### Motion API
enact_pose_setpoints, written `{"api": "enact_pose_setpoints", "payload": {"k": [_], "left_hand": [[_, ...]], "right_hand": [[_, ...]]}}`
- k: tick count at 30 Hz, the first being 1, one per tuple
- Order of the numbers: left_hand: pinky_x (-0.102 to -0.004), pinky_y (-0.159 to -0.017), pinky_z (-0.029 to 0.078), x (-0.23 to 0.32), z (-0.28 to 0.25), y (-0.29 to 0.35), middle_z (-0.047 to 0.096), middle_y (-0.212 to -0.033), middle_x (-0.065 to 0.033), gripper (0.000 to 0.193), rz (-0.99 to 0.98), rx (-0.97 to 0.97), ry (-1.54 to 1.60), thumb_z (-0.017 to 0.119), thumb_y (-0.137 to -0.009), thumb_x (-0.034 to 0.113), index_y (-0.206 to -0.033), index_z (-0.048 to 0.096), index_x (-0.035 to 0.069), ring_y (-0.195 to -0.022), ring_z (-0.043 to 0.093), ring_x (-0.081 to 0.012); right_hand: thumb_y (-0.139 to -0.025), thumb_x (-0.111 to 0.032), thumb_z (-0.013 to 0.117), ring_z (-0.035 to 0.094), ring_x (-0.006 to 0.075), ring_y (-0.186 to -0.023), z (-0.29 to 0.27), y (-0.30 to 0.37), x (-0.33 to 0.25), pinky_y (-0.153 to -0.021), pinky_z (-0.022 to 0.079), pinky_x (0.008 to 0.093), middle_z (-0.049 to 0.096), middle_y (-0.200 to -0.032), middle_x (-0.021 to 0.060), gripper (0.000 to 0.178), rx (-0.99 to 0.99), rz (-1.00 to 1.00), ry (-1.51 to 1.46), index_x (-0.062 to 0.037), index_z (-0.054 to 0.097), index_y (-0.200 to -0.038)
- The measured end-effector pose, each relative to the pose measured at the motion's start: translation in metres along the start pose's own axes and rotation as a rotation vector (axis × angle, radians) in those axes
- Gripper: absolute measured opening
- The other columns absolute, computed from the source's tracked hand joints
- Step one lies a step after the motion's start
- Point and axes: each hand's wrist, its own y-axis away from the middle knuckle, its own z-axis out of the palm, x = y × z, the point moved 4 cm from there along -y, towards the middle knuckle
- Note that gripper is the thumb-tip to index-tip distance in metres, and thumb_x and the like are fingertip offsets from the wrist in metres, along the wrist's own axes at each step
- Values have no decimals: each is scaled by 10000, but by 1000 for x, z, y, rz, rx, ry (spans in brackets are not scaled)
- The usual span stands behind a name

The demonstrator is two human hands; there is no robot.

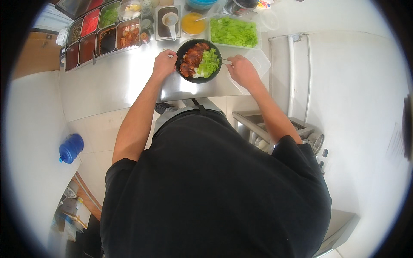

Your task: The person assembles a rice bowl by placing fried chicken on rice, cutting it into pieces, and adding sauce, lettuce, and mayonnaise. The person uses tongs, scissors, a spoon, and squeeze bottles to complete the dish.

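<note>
A round black bowl [198, 81] sits near the front of the steel counter. Saucy browned meat pieces [193, 58] fill its left part, chopped green lettuce [209, 62] its right, with some white rice [197, 74] showing at the bottom. My left hand [164, 64] has its fingers closed on the bowl's left rim. On the other side, my right hand [242, 69] grips thin metal tongs [225, 62], whose tips reach into the lettuce. The tips themselves are hard to make out.
Metal pans of toppings [117, 39] stand at the far left. Behind the bowl are a steel tray with a ladle [172, 31], a yellow sauce container [193, 24] and a lettuce tub [234, 32]. A clear lid [260, 64] lies to the right. A wall bounds that side.
</note>
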Motion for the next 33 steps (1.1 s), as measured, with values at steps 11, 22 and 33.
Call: {"api": "enact_pose_setpoints", "payload": {"k": [11,22,33], "left_hand": [[-305,-572,558,3,0,2,723,-752,-107,200,-20,-8,-36,622,-930,169,-1070,678,37,-580,676,-160],[-312,-573,566,6,-1,6,726,-770,-117,201,-19,3,-13,629,-926,168,-1059,684,28,-587,679,-164],[-318,-580,573,5,-1,4,728,-784,-127,216,-11,3,-30,623,-927,169,-1081,678,29,-606,687,-169]], "right_hand": [[-878,-159,658,628,404,-927,-8,0,3,-845,515,460,644,-947,240,233,33,75,-63,25,680,-1019],[-876,-161,665,640,409,-889,-16,27,1,-800,523,465,656,-934,231,233,20,163,-179,12,684,-1031],[-886,-169,656,637,391,-872,-4,41,-20,-795,524,458,646,-915,212,238,3,126,-184,16,675,-1033]]}}
